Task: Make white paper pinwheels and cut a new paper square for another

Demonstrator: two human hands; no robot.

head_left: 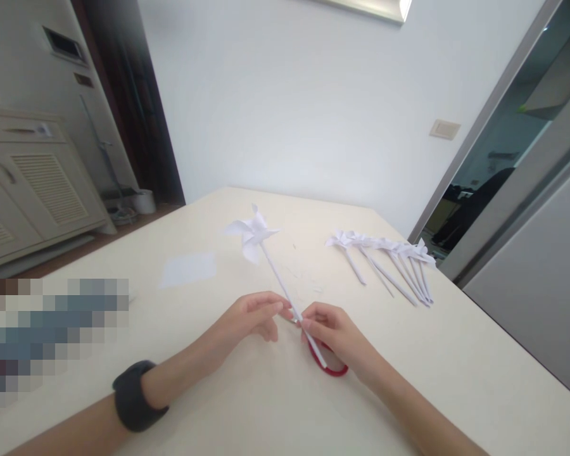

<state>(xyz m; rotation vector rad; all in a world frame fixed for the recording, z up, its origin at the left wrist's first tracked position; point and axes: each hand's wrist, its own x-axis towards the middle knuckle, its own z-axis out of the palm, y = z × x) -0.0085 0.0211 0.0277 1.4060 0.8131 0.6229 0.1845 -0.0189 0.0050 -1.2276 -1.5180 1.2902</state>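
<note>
A white paper pinwheel (pixel 255 233) on a rolled paper stick slants up and away from me over the table. My right hand (pixel 330 326) is closed around the lower part of the stick, pinching it between thumb and fingers. Beside the stick, my left hand (pixel 256 315) has loosely curled fingers, its fingertips at or very near the paper; the thumb stands apart from the stick. Scissors with red handles (pixel 336 372) lie beneath the stick and my right hand, their blades mostly hidden.
Several finished white pinwheels (pixel 384 244) lie in a row at the right of the pale table (pixel 247 405). A white paper sheet (pixel 189 269) lies to the left. Small paper scraps (pixel 317 289) are scattered in the middle. The wall (pixel 285 101) borders the far edge.
</note>
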